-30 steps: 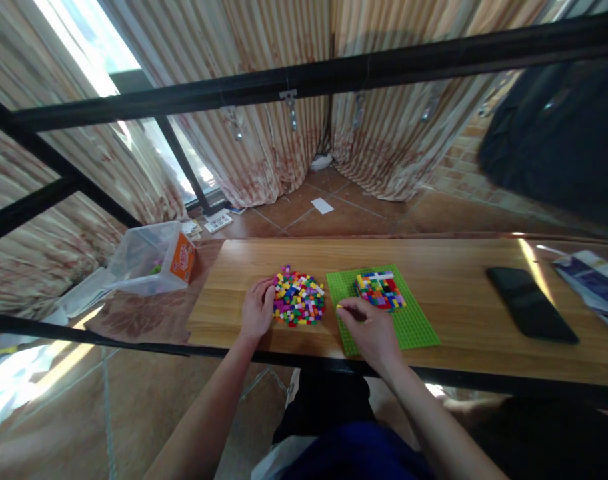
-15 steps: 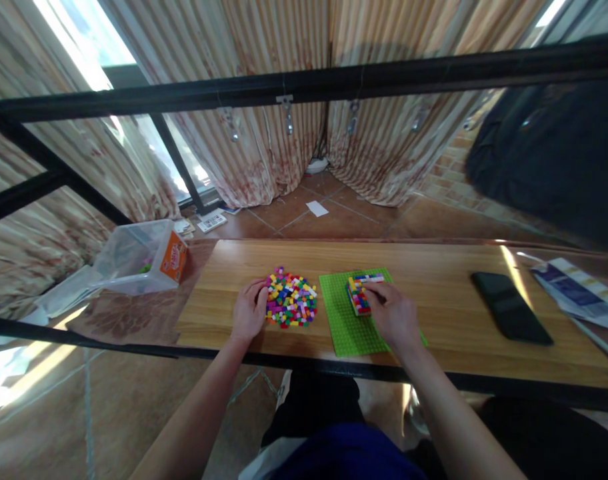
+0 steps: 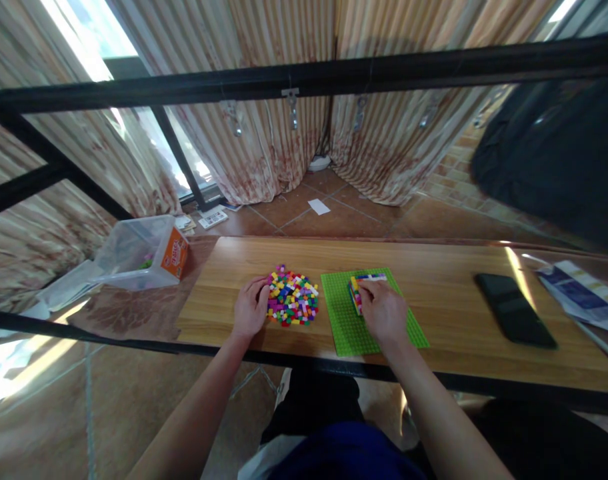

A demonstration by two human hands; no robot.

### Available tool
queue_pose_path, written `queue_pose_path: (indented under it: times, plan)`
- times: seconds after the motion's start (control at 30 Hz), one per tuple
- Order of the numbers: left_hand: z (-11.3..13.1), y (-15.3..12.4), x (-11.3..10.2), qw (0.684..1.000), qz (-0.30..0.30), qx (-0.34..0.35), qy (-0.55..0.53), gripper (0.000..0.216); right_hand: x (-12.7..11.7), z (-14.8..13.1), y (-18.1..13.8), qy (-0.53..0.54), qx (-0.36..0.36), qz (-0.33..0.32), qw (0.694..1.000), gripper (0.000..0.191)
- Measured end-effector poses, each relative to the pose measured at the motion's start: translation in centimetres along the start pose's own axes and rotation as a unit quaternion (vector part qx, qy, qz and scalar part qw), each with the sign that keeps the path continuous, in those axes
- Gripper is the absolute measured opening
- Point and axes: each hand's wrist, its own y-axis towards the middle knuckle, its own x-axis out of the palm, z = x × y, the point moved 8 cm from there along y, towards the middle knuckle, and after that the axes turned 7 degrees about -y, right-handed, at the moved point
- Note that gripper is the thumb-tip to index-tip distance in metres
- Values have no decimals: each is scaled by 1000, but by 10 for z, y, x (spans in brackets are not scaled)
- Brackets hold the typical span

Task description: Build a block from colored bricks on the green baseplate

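A pile of small multicoloured toy bricks [image 3: 295,300] lies on the wooden table. At the pile's left edge rests my left hand [image 3: 251,305], its fingers loosely bent, the thumb apart and nothing visible in it. A green studded baseplate [image 3: 351,333] lies to the right of the pile. On its upper part stands a low block built of coloured bricks [image 3: 355,293], with yellow, red, blue and white showing. My right hand [image 3: 384,308] is over this block, fingers pinched together at its top and covering much of it. Anything between those fingertips is hidden.
A black phone [image 3: 515,310] lies on the table [image 3: 449,293] at the right, with printed packaging [image 3: 584,293] beyond it. A clear plastic box [image 3: 134,257] with an orange label stands off the table's left end. A black metal bar [image 3: 254,81] crosses above, hung with clips.
My right hand has shifted slightly left and closer over the built block, covering more of it. My left hand stays beside the pile. The view has tilted a little.
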Motion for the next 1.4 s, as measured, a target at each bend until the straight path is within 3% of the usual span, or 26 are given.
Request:
queue_pose_path:
  times: [0.53, 0.77, 1.1, 1.4]
  plan:
    - [0, -1, 0, 1000, 10, 18, 3, 25, -2, 19, -2, 29, 96, -3, 995, 27]
    - [1, -2, 0, 1000, 12, 11, 2, 24, -3, 25, -2, 39, 79, 27, 996, 27]
    - [-1, -3, 1, 1000, 8, 10, 4, 24, 0, 21, 0, 18, 80, 1, 997, 25]
    - [1, -2, 0, 1000, 13, 11, 5, 24, -2, 29, 1, 78, 84, 23, 993, 32]
